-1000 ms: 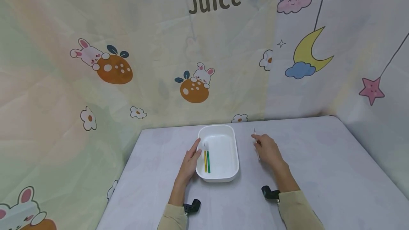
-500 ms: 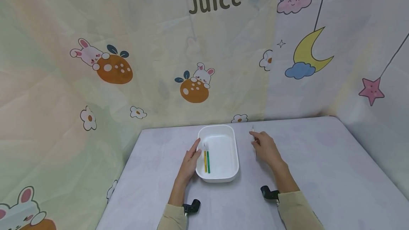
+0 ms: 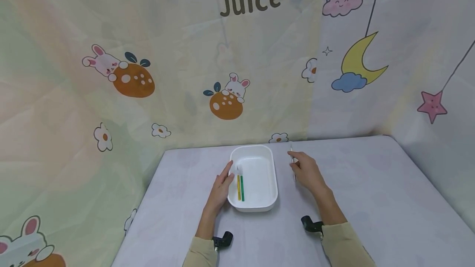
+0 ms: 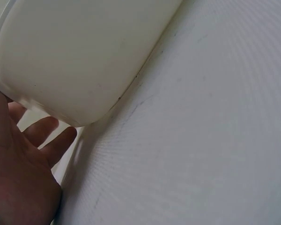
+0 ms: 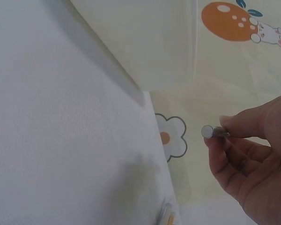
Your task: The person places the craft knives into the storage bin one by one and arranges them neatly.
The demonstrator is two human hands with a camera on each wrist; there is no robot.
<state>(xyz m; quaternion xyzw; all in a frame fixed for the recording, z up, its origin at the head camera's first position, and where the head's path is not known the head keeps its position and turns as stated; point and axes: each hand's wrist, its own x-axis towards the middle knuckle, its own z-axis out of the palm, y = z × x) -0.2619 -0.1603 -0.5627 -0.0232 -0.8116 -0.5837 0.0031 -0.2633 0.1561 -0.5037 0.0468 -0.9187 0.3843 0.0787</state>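
Note:
My left hand (image 3: pixel 219 188) rests at the left side of a white plastic tray (image 3: pixel 265 207), index finger and thumb along the rim. In the left wrist view its other fingers (image 4: pixel 61 145) lie loosely beside the tray's outer wall. Inside the tray, a yellow stick (image 3: pixel 238 188) and a green stick (image 3: pixel 242 188) lie side by side, both thin and pale at the far end. To the right of the tray my right hand (image 3: pixel 309 172) pinches a slim silver pen-like stick (image 5: pixel 215 131) between thumb and fingers, pointing away from me.
A white cloth covers the table (image 3: pixel 371 201). A patterned fabric wall (image 3: pixel 178 106) rises straight behind its back edge. At the bottom of the right wrist view, a small clear-and-orange thing (image 5: pixel 166 215) shows near the table edge.
My right hand has moved slightly left and away from me with the silver pen-like stick, closer to the tray. The left hand, the tray and its two sticks have stayed put.

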